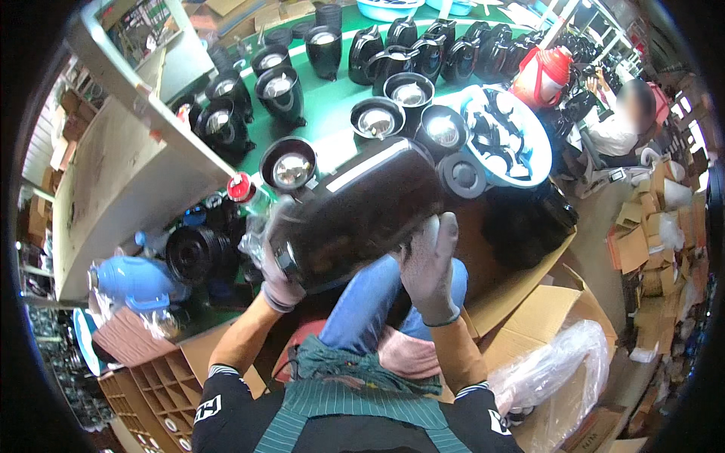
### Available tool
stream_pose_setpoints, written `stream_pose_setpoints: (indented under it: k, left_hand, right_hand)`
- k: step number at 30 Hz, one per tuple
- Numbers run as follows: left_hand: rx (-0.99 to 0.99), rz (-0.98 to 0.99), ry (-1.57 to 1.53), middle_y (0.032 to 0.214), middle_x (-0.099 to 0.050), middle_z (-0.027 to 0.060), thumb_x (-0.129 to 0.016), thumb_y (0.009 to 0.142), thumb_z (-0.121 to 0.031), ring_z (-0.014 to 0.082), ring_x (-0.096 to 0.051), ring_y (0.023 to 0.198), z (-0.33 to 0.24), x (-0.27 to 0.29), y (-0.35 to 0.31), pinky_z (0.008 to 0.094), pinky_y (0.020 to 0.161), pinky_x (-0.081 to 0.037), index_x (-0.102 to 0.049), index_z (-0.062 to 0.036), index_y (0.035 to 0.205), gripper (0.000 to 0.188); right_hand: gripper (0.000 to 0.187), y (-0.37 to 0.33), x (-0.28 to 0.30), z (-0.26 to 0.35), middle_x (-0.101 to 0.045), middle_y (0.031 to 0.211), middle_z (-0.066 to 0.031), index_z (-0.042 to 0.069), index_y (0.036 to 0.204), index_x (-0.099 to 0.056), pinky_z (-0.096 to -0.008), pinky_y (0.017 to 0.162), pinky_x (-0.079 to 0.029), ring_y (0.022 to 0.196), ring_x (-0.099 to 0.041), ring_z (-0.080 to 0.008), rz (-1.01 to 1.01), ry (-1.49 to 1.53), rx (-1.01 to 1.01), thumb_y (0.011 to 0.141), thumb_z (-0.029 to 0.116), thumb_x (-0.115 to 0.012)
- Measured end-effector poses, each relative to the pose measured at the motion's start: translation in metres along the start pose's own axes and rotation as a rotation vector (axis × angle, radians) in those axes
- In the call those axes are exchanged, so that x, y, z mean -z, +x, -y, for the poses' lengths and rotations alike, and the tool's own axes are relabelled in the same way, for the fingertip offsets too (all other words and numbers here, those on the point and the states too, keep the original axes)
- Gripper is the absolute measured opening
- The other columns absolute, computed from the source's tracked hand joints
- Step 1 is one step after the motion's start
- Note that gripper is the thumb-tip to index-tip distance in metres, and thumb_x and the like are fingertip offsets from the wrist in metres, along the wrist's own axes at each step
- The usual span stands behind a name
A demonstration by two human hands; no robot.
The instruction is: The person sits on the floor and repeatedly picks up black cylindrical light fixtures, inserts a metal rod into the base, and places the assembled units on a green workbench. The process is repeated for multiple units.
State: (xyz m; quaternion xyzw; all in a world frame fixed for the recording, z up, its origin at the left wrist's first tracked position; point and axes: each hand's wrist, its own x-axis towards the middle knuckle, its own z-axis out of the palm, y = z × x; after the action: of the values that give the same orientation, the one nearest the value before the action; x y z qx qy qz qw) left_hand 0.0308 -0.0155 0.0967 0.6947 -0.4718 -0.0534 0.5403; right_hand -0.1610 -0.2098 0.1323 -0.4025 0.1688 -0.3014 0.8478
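Across my lap I hold a large glossy black vacuum flask body (366, 215) tilted on its side, its right end higher. My left hand (281, 260), in a grey glove, is wrapped round its lower left end. My right hand (432, 268), gloved too, presses against its underside near the right end, fingers pointing up. A round black lid-like disc (461, 176) lies beside the flask's upper end. Just beyond stand black flask bodies with shiny silver insides, among them one open flask (291, 170) near my left hand.
On the green table (328, 90) stand several black jugs (408, 57). A light-blue basin (521, 170) holds black and white parts beside a red jug (542, 75). A blue jug (132, 279) lies left. An open carton (540, 317) with clear plastic is right; a person (623, 121) sits beyond.
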Motion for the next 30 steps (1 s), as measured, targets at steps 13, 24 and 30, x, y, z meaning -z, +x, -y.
stream_pose_setpoints:
  k: [13,24,30]
  left_hand:
    - [0.213,0.256,0.827,0.124,-0.066,0.0205,-0.087,0.077,-0.058,0.0418,-0.066,0.118,0.198,-0.028,0.400,0.0509,0.103,-0.055,-0.076,-0.0249,0.135,0.067]
    - [-0.071,0.128,1.227,0.117,-0.079,0.0119,-0.084,0.081,-0.026,0.0322,-0.073,0.113,0.240,-0.082,0.543,0.0500,0.095,-0.061,-0.081,-0.0279,0.123,0.043]
    - [-0.176,-0.018,1.256,0.120,-0.075,0.0027,-0.088,0.080,-0.017,0.0278,-0.069,0.115,0.290,-0.026,0.539,0.0421,0.103,-0.057,-0.073,-0.0286,0.139,0.062]
  right_hand:
    - [0.073,-0.043,0.110,-0.010,-0.055,0.155,-0.0320,-0.004,0.165,-0.035,-0.0580,0.125,-0.042,0.143,-0.057,-0.0457,-0.183,0.103,-0.210,0.115,0.048,-0.041]
    - [0.078,-0.058,0.156,-0.047,-0.052,0.157,-0.0344,-0.002,0.166,-0.034,-0.0682,0.124,-0.037,0.144,-0.054,-0.0506,-0.316,0.431,-0.287,0.114,0.055,-0.041]
    - [0.065,-0.033,0.134,-0.032,-0.055,0.156,-0.0260,-0.002,0.166,-0.035,-0.0513,0.125,-0.042,0.141,-0.059,-0.0374,-0.288,0.263,-0.287,0.119,0.042,-0.035]
